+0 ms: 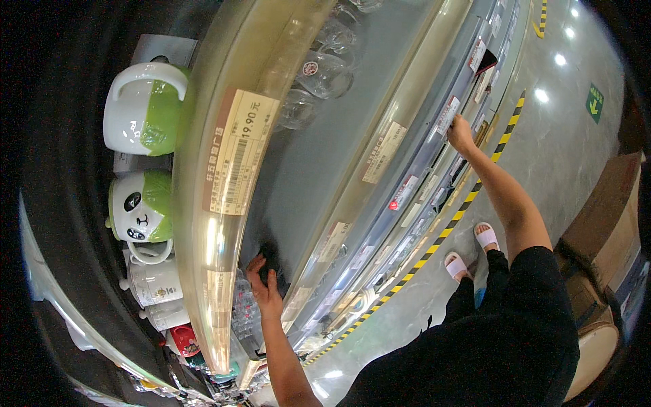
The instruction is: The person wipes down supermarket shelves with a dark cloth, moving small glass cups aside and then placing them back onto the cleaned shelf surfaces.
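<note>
My left hand point(265, 292) reaches over a grey shelf board point(300, 188), with thumb and fingers apart and curved. A dark patch point(267, 250) lies at its fingertips; whether this is a shadow or a black object, I cannot tell. Beside that hand stand several clear glass items point(244, 310). Lower down the shelving, my right hand point(460, 135) grips a shelf's front edge at a label holder point(447, 117); its fingertips are partly hidden. More clear glassware point(325, 74) sits on the grey board, towards the top of the picture.
White-and-green ceramic mugs with panda faces point(145, 206) line the upper shelf, beside white lidded mugs point(152, 280) and a red one point(184, 340). Price labels point(241, 152) run along the shelf fronts. Yellow-black tape point(468, 203) edges the floor. Cardboard boxes point(600, 213) stand behind me.
</note>
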A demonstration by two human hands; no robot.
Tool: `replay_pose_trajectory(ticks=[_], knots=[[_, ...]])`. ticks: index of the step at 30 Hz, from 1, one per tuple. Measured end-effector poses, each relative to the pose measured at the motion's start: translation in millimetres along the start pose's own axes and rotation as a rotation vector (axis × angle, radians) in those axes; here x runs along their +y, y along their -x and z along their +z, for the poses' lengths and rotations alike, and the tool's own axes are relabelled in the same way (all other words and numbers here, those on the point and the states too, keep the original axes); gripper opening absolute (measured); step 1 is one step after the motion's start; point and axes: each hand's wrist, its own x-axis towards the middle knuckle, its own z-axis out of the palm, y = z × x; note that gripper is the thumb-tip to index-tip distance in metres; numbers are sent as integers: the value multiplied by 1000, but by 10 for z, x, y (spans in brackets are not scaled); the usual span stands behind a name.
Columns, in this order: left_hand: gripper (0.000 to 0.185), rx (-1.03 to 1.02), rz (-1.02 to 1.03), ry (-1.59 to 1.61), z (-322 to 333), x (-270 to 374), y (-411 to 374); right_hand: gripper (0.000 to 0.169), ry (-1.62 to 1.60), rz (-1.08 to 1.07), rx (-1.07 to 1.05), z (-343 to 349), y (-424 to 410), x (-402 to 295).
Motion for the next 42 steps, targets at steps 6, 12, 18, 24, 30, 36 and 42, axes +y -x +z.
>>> replay_pose_trajectory(ticks=[6, 12, 18, 24, 30, 36, 42], knots=[[23, 10, 17, 28, -1, 54, 13, 24, -207, 127, 169, -297, 429, -236], [24, 15, -3, 32, 20, 16, 36, 12, -283, -500, 361, -1187, 636, -1653], [25, 16, 86, 39, -13, 78, -15, 33, -251, -539, 140, -1411, -130, -3102], [25, 15, 39, 57, 6, -19, 17, 39, 153, -515, -176, -1423, -582, -3219], [25, 6, 64, 55, 20, -22, 4, 35, 157, -736, -193, -1343, -678, -3297], [25, 2, 34, 97, 41, -31, 16, 25, -122, -534, -243, -1552, -415, -3230], [24, 0, 63, 70, 8, 40, 17, 24, -535, -321, -417, -2004, -148, -2967]])
